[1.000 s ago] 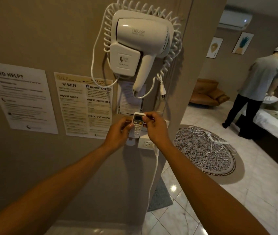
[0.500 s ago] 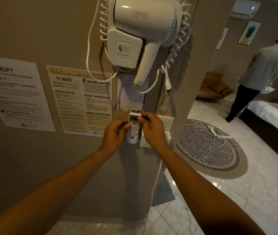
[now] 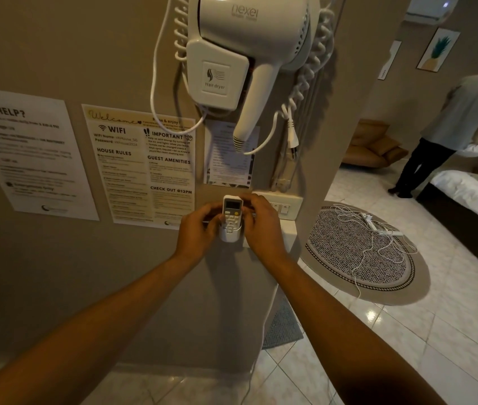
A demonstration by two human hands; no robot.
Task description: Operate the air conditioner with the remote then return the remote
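Observation:
A small white remote (image 3: 232, 211) with a grey display stands upright on the beige wall, its lower end inside a white wall holder (image 3: 229, 235). My left hand (image 3: 199, 229) grips its left side with thumb and fingers. On the other side my right hand (image 3: 261, 223) pinches the top right edge. The white air conditioner (image 3: 430, 8) hangs high on the far wall at the upper right, a small light showing on it.
A white wall hair dryer (image 3: 249, 39) with coiled cord hangs right above the remote. Notices (image 3: 141, 165) cover the wall to the left; a switch plate (image 3: 283, 204) is to the right. A person (image 3: 450, 124) stands by a bed (image 3: 474, 197); a round rug (image 3: 360, 252) carries tangled cable.
The remote has gone down between both hands and its lower end now sits in the wall holder. My view has moved closer to the wall.

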